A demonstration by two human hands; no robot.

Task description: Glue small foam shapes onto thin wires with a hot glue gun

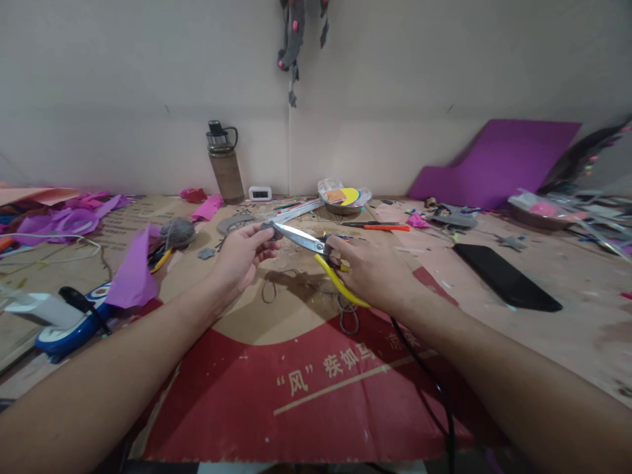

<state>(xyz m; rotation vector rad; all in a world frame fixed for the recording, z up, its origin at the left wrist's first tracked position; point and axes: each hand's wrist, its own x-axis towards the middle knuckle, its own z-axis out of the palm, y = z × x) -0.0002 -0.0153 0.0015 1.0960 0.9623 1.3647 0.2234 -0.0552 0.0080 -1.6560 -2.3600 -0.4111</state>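
Between the thumb and fingers of my left hand is a small grey felt piece. My right hand grips a pair of scissors with yellow handles, and the blade tips meet the felt piece. From the frame I cannot tell whether the blades are cutting into it. Grey yarn lies in loose loops on the cardboard below my hands. A ball of grey yarn and a small grey felt shape lie to the left of my left hand.
A red-printed cardboard sheet covers the near table. Behind stand a water bottle and a small white clock. To the right lie a black phone and an orange-handled tool. A black cable hangs near my right forearm.
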